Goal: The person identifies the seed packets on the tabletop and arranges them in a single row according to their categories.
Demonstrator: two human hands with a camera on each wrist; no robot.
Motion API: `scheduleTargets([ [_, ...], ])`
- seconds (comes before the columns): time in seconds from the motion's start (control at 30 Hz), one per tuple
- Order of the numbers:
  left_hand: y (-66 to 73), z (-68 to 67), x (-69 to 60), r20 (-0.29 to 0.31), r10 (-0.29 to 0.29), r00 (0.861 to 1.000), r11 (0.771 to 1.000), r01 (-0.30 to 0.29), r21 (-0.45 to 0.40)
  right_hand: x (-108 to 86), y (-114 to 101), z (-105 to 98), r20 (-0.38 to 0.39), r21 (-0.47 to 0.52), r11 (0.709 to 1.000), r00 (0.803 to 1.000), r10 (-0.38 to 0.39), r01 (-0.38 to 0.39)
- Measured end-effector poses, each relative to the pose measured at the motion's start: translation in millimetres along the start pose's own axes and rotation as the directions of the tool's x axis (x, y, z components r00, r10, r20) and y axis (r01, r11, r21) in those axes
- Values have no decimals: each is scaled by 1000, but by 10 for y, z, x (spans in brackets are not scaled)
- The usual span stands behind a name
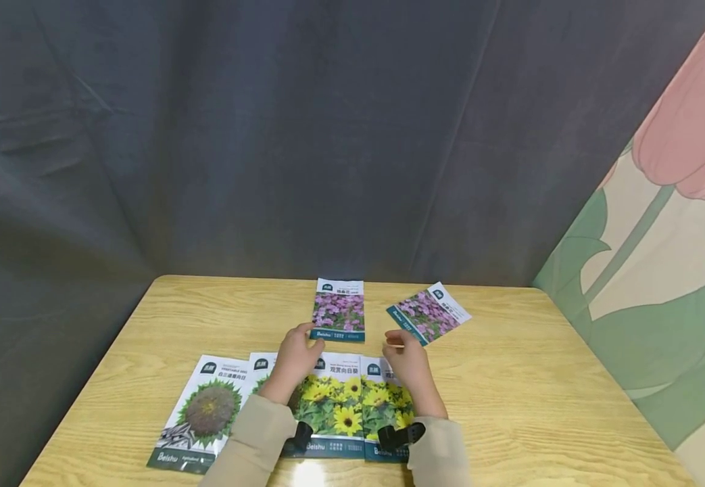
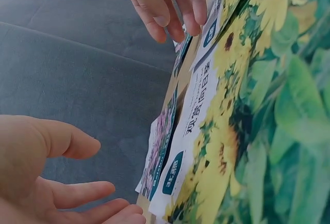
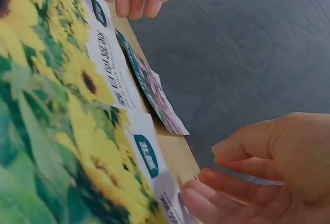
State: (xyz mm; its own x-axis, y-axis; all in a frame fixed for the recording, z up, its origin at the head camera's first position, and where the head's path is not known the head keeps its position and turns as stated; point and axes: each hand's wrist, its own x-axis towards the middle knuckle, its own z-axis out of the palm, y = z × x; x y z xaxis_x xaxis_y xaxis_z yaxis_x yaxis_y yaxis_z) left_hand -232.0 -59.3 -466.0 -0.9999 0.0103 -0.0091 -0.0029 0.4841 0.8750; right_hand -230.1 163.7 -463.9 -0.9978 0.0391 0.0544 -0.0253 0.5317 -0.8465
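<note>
My left hand (image 1: pixel 294 358) hovers over the front row of seed packets, fingers loosely bent and nothing between them. Just beyond its fingertips lies an upright seed packet with purple flowers (image 1: pixel 338 308). My right hand (image 1: pixel 411 372) is above the rightmost yellow-flower packet (image 1: pixel 379 406), its fingers relaxed, near a slanted purple-flower packet (image 1: pixel 430 314). Another yellow-flower packet (image 1: pixel 334 402) lies between the forearms. At the left end is a sunflower-head packet (image 1: pixel 209 409); a neighbouring packet (image 1: pixel 261 364) is mostly hidden by my left arm. Both wrist views show empty fingers.
The packets lie on a light wooden table (image 1: pixel 510 379). A dark grey curtain (image 1: pixel 328 135) hangs along its back and left side. To the right stands a wall with a painted tulip (image 1: pixel 687 122).
</note>
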Motion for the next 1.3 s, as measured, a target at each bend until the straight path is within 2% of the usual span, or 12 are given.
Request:
scheduleTargets([
  [0.2,8,-87,20,26,-1,1000,999,2,-33,85,-22,83,-22,16,1000,1000,-2,2],
  [0.4,54,-179,106,55,-10,998,998,13,-55,238,-94,144,43,-9,1000,999,-1,2],
  [0.53,115,-219,165,86,-43,995,994,52,-95,360,-135,144,81,-38,999,997,16,-13],
  [0.67,157,-240,227,104,-80,991,990,90,-104,479,-131,158,107,-8,997,992,72,-72],
  [0.8,137,-236,288,124,-128,984,983,142,-113,568,-100,212,135,32,989,981,137,-143],
  [0.93,92,-219,334,136,-165,977,977,181,-117,621,-95,267,150,35,986,976,156,-163],
  [1.3,28,-102,386,97,-191,977,975,200,-92,592,-156,317,118,55,983,979,165,-172],
])
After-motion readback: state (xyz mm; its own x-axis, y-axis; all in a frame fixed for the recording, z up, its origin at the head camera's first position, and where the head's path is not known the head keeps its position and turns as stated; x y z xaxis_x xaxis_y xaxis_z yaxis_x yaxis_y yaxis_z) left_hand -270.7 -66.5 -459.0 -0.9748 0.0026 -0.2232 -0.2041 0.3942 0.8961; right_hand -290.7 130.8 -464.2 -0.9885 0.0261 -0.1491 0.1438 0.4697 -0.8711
